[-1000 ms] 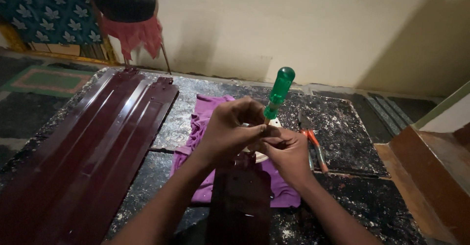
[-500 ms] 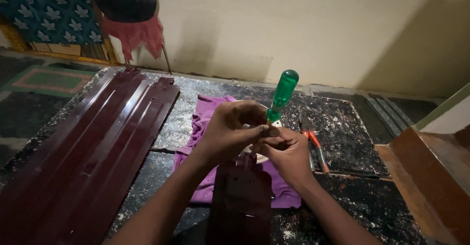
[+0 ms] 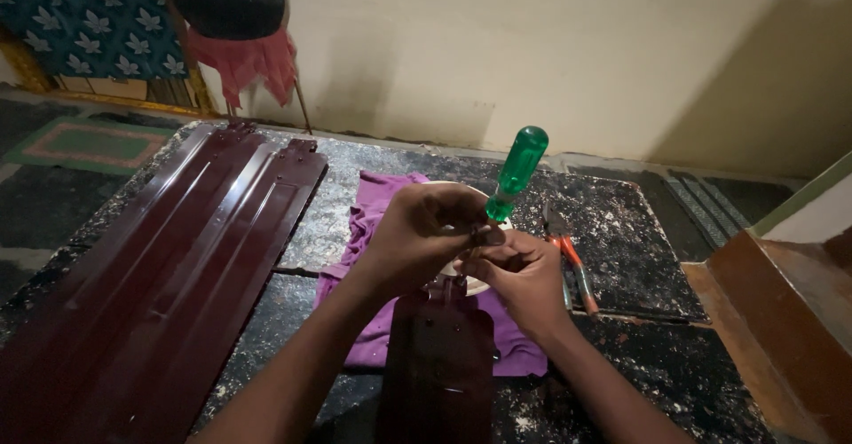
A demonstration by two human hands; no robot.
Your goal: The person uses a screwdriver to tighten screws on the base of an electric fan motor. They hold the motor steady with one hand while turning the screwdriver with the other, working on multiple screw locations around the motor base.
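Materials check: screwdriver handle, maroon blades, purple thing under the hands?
Screwdriver handle: looks like translucent green plastic; light glows through it. Maroon blades: probably painted sheet metal, glossy, with pressed ribs. Purple cloth: soft fabric, matte and wrinkled.

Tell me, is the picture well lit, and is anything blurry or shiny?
Head view: dim overall, with the corners falling dark; the wall is brightest, with a slanting shadow at its right. Soft glare streaks the dark red blades. The green screwdriver handle glows translucent. The left hand and right hand look fairly sharp; the pliers sit in gloom.
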